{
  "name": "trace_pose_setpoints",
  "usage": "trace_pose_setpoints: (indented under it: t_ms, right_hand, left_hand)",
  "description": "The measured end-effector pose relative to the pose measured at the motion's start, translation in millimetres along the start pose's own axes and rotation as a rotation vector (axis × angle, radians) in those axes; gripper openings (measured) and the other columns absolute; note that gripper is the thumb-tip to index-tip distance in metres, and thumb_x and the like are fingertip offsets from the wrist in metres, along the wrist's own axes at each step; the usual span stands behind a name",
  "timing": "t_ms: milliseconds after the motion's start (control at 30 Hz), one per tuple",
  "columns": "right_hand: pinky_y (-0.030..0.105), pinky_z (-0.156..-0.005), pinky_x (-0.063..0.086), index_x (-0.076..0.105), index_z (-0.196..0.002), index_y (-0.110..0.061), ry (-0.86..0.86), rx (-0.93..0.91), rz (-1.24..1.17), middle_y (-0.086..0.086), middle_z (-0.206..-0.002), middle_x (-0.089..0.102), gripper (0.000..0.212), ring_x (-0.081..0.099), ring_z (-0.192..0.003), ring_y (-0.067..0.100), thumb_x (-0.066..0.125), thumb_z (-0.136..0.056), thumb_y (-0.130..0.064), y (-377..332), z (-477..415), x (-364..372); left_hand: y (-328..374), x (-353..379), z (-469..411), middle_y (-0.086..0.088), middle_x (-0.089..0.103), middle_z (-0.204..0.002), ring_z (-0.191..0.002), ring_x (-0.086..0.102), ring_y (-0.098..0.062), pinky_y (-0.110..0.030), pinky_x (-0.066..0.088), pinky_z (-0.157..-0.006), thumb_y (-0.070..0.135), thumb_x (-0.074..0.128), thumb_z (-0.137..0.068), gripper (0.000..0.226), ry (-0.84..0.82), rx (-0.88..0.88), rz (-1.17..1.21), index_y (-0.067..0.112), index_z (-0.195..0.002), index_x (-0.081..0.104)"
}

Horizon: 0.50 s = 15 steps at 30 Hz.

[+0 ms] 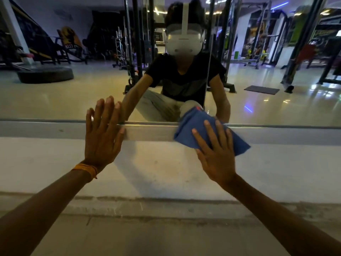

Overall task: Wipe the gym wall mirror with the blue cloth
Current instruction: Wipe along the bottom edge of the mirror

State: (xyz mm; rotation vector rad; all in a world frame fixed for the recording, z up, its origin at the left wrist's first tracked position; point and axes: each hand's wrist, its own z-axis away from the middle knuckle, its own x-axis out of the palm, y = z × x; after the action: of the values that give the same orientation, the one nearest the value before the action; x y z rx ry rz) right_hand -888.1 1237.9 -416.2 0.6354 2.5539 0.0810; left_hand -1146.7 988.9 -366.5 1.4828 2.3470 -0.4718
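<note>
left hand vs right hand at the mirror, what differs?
The left hand lies bare, fingertips up on the mirror; the right hand presses the blue cloth lower, over the metal frame. The left wrist wears an orange band; the right wrist is bare. Both are open, fingers straight and spread.

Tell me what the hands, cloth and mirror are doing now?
large gym wall mirror: upright, reflecting the person
silver metal frame strip: partly covered by cloth
blue fabric cloth: bunched, pressed over the frame and lowest glass
left hand: open, straight fingers flat on the mirror's bottom edge
right hand: open, straight fingers pressing the cloth
orange thread wristband: around the left wrist
</note>
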Motion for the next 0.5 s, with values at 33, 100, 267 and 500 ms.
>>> trace_pose_setpoints:
  t_ms: [33, 100, 267, 500]
  right_hand:
    - [0.052, -0.127, 0.001, 0.007, -0.164, -0.032, 0.012, 0.048, 0.002, 0.004, -0.172, 0.006, 0.068, 0.002, -0.158, 0.031, 0.042, -0.106, -0.043, 11, 8, -1]
    - [0.052, -0.127, 0.0, 0.006, -0.164, -0.033, 0.011, 0.09, -0.024, 0.002, -0.173, -0.002, 0.07, -0.002, -0.159, 0.03, 0.043, -0.106, -0.043, 5, 13, -2]
    - [0.053, -0.127, 0.003, 0.023, -0.16, -0.028, -0.077, -0.093, -0.094, 0.007, -0.168, 0.018, 0.059, 0.011, -0.157, 0.035, 0.043, -0.106, -0.04, -69, -28, 9]
    - [0.053, -0.127, 0.0, 0.012, -0.164, -0.03, -0.045, 0.027, -0.003, 0.005, -0.173, 0.001, 0.063, 0.002, -0.158, 0.034, 0.038, -0.108, -0.04, -6, -2, -8]
  left_hand:
    - [-2, 3, 0, -0.025, 0.015, -0.168, -0.156, 0.014, -0.045, -0.069, 0.014, -0.122, 0.032, 0.037, -0.105, 0.065, 0.003, 0.001, 0.005, -0.001, -0.159, 0.024]
    - [-1, 7, 0, -0.024, 0.014, -0.167, -0.156, 0.012, -0.045, -0.07, 0.012, -0.122, 0.032, 0.038, -0.105, 0.065, 0.01, -0.001, 0.028, -0.001, -0.158, 0.024]
    - [-6, -4, -12, -0.023, 0.013, -0.167, -0.156, 0.009, -0.043, -0.063, 0.005, -0.125, 0.034, 0.039, -0.103, 0.068, 0.034, -0.106, 0.055, -0.001, -0.159, 0.023]
    - [-26, -1, -22, -0.009, -0.007, -0.172, -0.157, 0.001, -0.038, -0.066, 0.006, -0.124, 0.04, 0.034, -0.103, 0.073, -0.032, -0.021, -0.059, 0.008, -0.163, 0.008]
